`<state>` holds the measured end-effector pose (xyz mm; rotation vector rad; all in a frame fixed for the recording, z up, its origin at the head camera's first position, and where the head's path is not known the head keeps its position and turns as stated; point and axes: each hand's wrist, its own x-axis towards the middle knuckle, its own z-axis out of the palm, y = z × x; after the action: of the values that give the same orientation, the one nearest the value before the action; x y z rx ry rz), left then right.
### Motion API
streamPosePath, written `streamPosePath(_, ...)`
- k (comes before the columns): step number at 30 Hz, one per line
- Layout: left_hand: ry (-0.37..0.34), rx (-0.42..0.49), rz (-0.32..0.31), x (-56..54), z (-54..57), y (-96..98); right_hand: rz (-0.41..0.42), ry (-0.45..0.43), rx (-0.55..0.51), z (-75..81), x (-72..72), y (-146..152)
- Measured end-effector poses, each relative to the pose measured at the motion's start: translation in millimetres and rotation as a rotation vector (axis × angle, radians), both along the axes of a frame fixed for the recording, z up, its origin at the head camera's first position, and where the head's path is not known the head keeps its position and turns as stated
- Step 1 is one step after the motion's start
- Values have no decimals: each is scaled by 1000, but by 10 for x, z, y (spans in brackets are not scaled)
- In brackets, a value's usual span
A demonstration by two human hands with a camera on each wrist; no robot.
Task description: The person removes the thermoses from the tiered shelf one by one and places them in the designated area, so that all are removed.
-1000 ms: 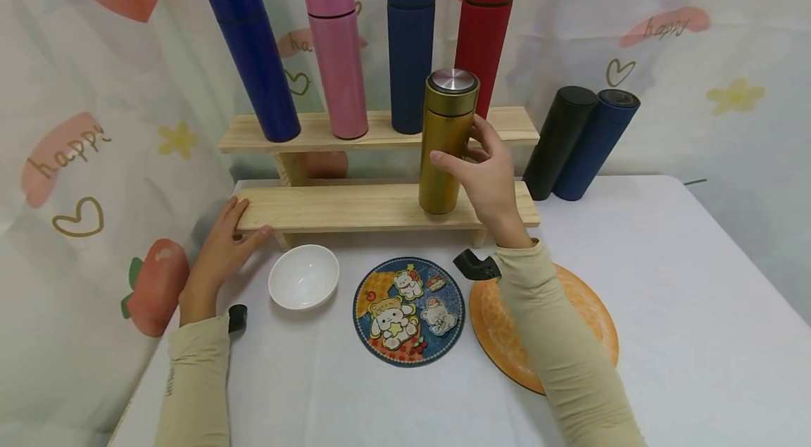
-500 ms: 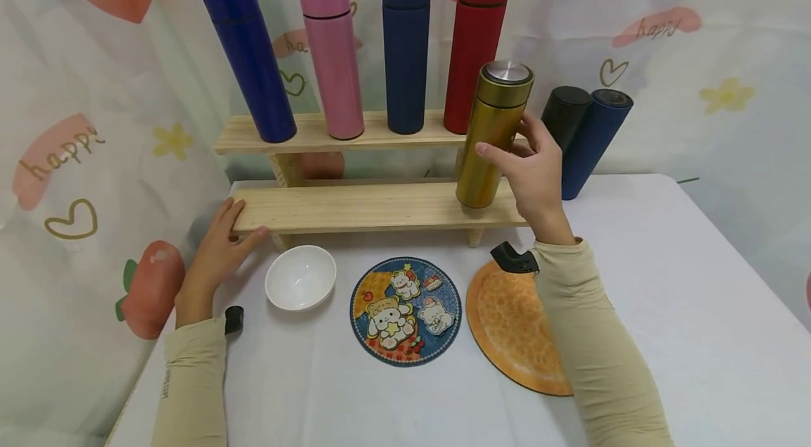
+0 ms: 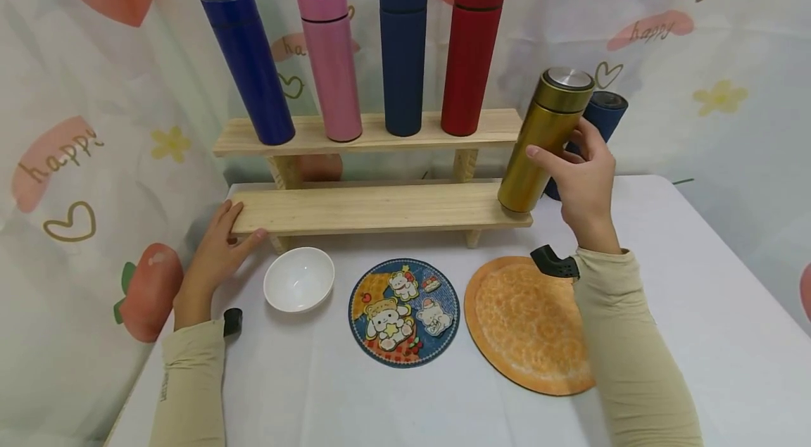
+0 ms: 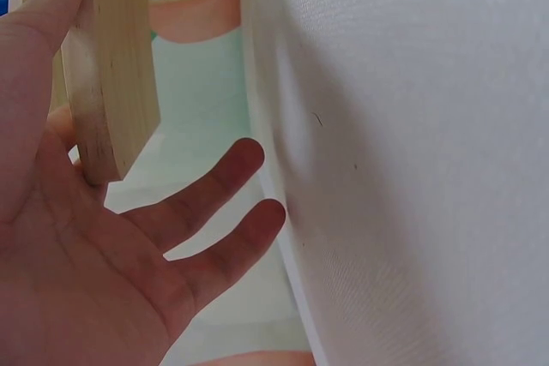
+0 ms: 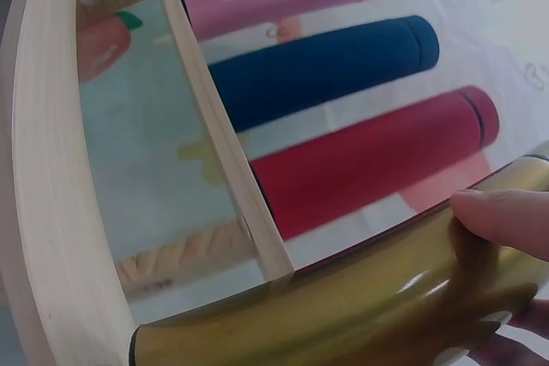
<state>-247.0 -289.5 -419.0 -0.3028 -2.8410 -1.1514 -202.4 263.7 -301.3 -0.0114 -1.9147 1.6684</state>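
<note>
Head view: two-tier wooden rack (image 3: pixel 465 164) on a white-covered table (image 3: pixel 285 391), before a printed curtain (image 3: pixel 684 109).
Gold flask (image 3: pixel 546 134): tilted, metal-topped cap leaning right, base at the right end of the lower shelf (image 3: pixel 367 206); whether it touches the board, I cannot tell.
Right hand (image 3: pixel 586 179): pinches the gold flask along its upper half, thumb on the near face, fingers round its right side.
Left hand (image 3: pixel 218 253): at the left end of the lower shelf; thumb and nearer fingers pinch the board, while two other fingers stretch out free in the left wrist view.
Upper shelf (image 3: pixel 374 146): left to right, royal blue flask (image 3: pixel 250 70), pink flask (image 3: pixel 331 67), navy flask (image 3: pixel 403 60), red flask (image 3: pixel 472 60), spaced apart.
Behind the right hand: dark blue flask (image 3: pixel 605 112), leaning, partly hidden.
Table front: white bowl (image 3: pixel 299 281), cartoon mat (image 3: pixel 403 313), round orange mat (image 3: pixel 526 324) partly covered by the right sleeve (image 3: pixel 630 334).
</note>
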Motion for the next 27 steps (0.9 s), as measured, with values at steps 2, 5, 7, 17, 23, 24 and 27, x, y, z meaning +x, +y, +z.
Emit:
streamPosePath(2, 4, 0, 1, 0, -5, -4, -24, 1, -6, -16, 20, 76)
streamPosePath(5, 3, 1, 3, 2, 1, -5, -59, -2, -6, -33, 49, 183)
streamPosePath(7, 6, -4, 4, 0, 1, -7, -73, -14, -19, -44, 71, 255)
streamPosePath(17, -1, 3, 11, 14, -19, -25, -105, -40, -143, -97, 113, 609)
streamPosePath(23, -10, -4, 13, 1, -38, -33, -120, -33, -217, -153, 125, 807)
streamPosePath(24, -15, -7, 14, -1, -36, -28, -131, -42, -213, -160, 129, 843)
streamPosePath(27, -37, -9, 19, -13, -25, -17, -160, -66, -186, -172, 127, 956)
